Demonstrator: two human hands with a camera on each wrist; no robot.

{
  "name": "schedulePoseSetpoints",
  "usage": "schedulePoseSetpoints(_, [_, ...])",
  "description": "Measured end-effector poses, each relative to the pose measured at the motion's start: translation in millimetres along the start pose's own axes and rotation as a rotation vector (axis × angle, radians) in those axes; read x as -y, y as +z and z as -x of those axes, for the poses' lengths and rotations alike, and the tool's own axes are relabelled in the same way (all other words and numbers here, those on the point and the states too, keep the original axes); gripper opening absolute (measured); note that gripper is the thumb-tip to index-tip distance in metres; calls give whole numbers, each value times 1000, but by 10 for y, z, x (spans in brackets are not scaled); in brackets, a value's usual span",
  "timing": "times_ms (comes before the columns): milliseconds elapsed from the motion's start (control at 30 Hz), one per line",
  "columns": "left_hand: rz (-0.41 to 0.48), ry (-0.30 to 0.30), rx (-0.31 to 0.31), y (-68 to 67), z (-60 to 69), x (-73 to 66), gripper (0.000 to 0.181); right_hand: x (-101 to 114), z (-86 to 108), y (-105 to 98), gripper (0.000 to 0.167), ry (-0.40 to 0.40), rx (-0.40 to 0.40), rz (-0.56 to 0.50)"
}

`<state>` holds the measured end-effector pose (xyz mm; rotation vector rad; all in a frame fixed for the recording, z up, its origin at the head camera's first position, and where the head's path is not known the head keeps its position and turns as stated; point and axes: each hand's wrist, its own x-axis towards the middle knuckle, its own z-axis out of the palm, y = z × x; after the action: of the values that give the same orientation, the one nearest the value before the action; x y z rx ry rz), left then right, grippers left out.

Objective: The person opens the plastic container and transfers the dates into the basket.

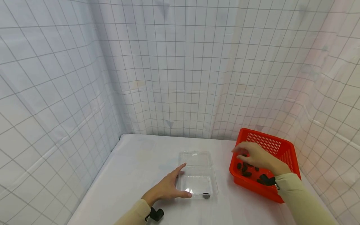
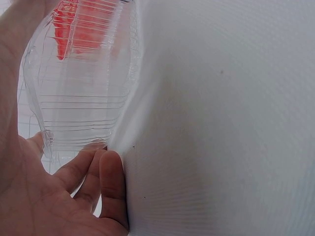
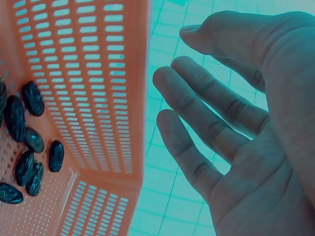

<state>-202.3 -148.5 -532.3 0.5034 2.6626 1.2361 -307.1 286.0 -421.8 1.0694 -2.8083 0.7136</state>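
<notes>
A clear plastic clamshell container (image 1: pixel 194 184) lies opened on the table, its lid (image 1: pixel 195 158) folded back to the far side. One dark date (image 1: pixel 206 195) rests in its front right corner. My left hand (image 1: pixel 168 187) grips the container's left side, thumb by the front edge and fingers along the left side; the left wrist view shows the fingers (image 2: pixel 112 182) bent against the plastic. Above the red basket (image 1: pixel 265 190) my right hand (image 1: pixel 257 157) hovers with loosely bent fingers and nothing in them. Several dark, wrinkled dates (image 3: pixel 15 118) lie on the basket's floor, partly hidden by the hand.
The perforated basket stands to the right of the container on a white-covered table (image 1: pixel 135 168). White gridded curtains (image 1: pixel 174 72) surround the table at the back and both sides. Each wrist carries a small black camera (image 1: pixel 156 214).
</notes>
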Motion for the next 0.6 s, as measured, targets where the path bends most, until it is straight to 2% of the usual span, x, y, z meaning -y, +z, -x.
schedulePoseSetpoints(200, [0, 3, 1, 1, -6, 3, 130, 99, -49, 38, 29, -35, -5, 10])
schedulePoseSetpoints(600, [-2, 6, -2, 1, -11, -8, 130, 306, -136, 91, 29, -46, 78, 0])
